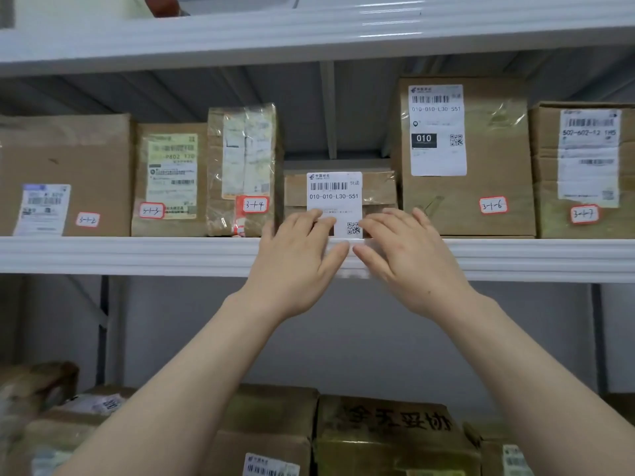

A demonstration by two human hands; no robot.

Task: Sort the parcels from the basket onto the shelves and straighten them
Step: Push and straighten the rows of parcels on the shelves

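Both the left hand (295, 259) and right hand (409, 259) rest flat, fingers (403, 218) loosely apart and gripping nothing, against the small parcel (340, 187) on the shelf (137, 255) between taller boxes, apparently straightening it; next comes squaring it with the edge.

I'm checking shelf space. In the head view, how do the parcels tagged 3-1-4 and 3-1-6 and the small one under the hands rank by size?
1. Parcel tagged 3-1-6, the tallest and widest face.
2. Unsure: parcel tagged 3-1-4 is taller but narrower than the small parcel; their faces look alike in area, and both hands cover part of the latter.
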